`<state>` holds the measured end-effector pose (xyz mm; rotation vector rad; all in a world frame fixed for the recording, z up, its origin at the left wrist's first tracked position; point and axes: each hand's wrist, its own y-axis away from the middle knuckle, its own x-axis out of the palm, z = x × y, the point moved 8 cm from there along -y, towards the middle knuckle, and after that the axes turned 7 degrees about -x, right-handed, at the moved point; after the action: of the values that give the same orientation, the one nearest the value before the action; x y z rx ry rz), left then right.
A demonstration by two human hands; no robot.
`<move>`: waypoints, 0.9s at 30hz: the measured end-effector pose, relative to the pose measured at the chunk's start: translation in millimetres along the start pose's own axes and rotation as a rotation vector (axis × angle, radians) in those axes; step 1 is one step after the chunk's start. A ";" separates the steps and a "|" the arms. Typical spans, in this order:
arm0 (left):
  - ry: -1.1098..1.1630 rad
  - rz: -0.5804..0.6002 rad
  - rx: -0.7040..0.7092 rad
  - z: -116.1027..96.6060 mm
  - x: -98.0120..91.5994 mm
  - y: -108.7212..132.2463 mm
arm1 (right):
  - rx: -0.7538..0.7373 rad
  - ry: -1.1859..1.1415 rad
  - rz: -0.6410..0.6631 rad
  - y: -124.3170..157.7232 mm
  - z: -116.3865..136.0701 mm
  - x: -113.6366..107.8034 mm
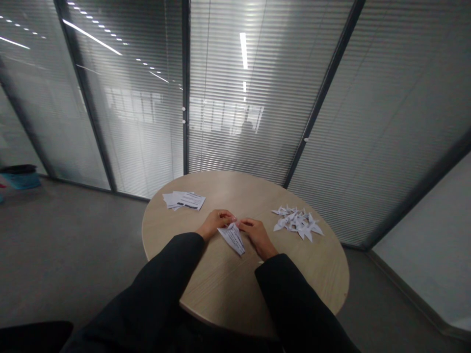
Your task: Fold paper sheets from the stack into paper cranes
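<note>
A printed sheet of folded paper (232,238), narrowed to a point toward me, is between my hands over the middle of the table. My left hand (216,223) pinches its far left edge with bent fingers. From the other side, my right hand (256,235) grips the far right edge between thumb and fingers. The fingertips of both hands almost meet at the top of the paper, and they cover its far end. To the right lies a heap of folded paper cranes (297,222), white and pointed. A few loose printed sheets (184,200) overlap at the left.
The round wooden table (221,182) stands close to a glass partition with blinds (235,142). On the floor at far left is a blue bin (21,178) with a dark liner. A white wall (427,255) rises at the right.
</note>
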<state>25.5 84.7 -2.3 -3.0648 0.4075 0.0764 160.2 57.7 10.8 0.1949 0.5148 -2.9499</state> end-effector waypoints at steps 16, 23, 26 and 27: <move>-0.137 -0.106 0.089 -9.3 -2.6 5.6 | 0.032 0.005 0.112 4.3 -4.1 11.7; -0.199 -0.306 0.160 -19.7 -19.3 9.8 | 0.031 -0.073 0.091 5.5 -0.1 12.7; -0.163 -0.435 0.202 -27.2 -32.3 16.6 | 0.018 -0.144 0.083 6.0 3.5 13.0; -0.148 -0.472 0.210 -28.7 -36.5 18.7 | 0.018 -0.164 0.089 6.2 3.8 13.8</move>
<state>-13.3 74.6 27.6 -2.8332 -0.2979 0.2223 147.3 49.1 10.2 -0.0215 0.4452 -2.8523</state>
